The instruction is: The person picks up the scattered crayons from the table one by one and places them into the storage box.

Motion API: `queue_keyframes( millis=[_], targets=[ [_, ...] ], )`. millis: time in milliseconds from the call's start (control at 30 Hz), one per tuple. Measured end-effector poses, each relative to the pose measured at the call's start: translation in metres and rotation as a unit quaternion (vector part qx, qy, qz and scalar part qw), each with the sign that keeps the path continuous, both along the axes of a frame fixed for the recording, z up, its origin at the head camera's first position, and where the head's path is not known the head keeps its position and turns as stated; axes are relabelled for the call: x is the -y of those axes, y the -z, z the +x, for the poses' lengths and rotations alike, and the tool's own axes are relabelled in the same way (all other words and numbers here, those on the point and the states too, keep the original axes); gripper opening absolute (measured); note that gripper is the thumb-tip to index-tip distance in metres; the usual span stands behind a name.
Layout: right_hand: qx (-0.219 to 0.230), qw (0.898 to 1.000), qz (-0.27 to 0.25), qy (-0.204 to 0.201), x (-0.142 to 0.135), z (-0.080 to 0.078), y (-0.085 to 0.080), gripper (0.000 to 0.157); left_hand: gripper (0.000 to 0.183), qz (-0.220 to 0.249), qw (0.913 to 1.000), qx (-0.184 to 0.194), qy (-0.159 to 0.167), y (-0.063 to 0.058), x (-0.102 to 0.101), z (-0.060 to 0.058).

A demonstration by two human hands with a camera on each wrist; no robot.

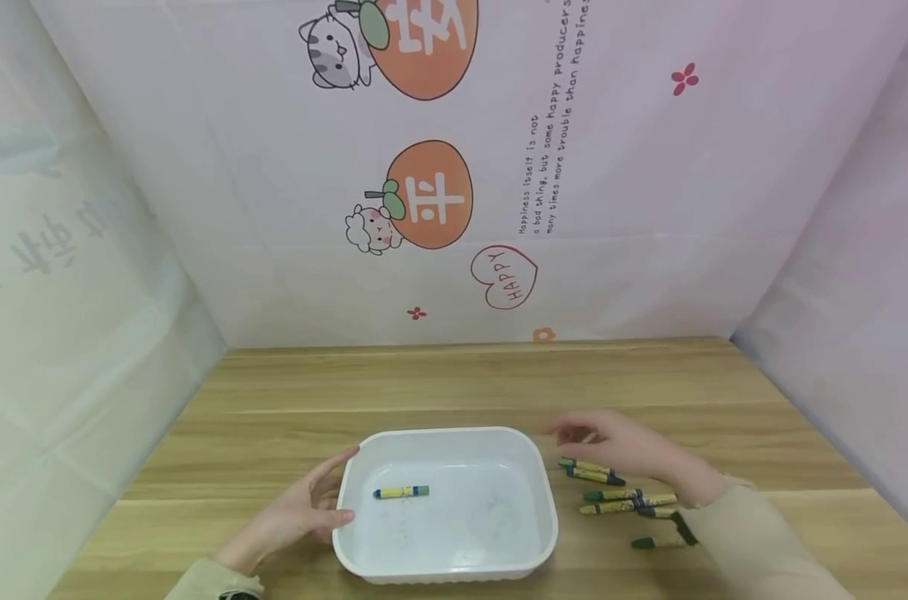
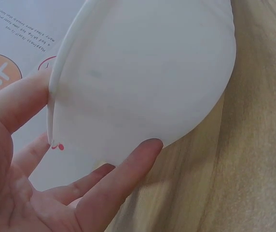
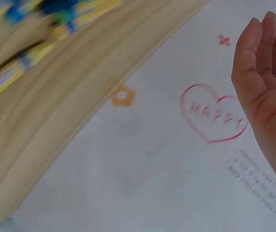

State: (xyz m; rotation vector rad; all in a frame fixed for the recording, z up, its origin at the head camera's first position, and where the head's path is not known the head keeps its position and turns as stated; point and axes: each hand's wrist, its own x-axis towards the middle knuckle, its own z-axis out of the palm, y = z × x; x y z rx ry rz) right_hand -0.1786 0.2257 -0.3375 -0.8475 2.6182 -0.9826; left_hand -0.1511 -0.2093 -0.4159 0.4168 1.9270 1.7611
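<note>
A white rectangular tray (image 1: 444, 575) stands on the table. One yellow-wrapped crayon (image 1: 401, 492) lies inside it, left of centre. My left hand (image 1: 303, 508) holds the tray's left side, with the thumb over the rim; the left wrist view shows fingers (image 2: 128, 181) spread against the outer wall. Just right of the tray, my right hand (image 1: 611, 442) hovers above loose crayons (image 1: 594, 476), its fingers loosely bent and holding nothing. In the right wrist view those fingers (image 3: 246, 60) appear relaxed, and the crayons at upper left are blurred.
More crayons with green and dark tips (image 1: 611, 506) lie in a loose group by the right forearm. A single green-tipped crayon (image 1: 649, 542) is nearer the front. A printed white sheet (image 1: 619, 208) rises behind the wooden table (image 1: 469, 383), with pale sheets at both sides.
</note>
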Motion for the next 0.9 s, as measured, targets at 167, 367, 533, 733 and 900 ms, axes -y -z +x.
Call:
queue_keyframes(
  millis=[167,367,533,733,900],
  targets=[
    [-0.017,0.999,0.007,0.028,-0.043,0.001,0.008,0.04,0.092,-0.002,1.0,-0.004,0.003,0.0,0.001,-0.001],
    [-0.026,0.998,0.008,0.049,-0.086,-0.008,0.029,0.039,0.093,-0.002,1.0,-0.002,-0.001,-0.002,0.001,-0.003],
    [-0.032,0.998,0.031,0.046,-0.106,-0.014,0.049,0.042,0.092,-0.006,1.0,-0.002,0.0,-0.004,0.0,-0.003],
    [-0.013,0.996,0.065,0.058,-0.116,-0.016,0.067,0.043,0.093,-0.014,0.9998,0.004,-0.012,-0.004,-0.001,-0.001],
    [-0.004,0.996,0.071,0.058,-0.117,-0.017,0.077,0.037,0.092,-0.012,0.9998,0.005,-0.012,-0.004,-0.001,0.001]
  ],
)
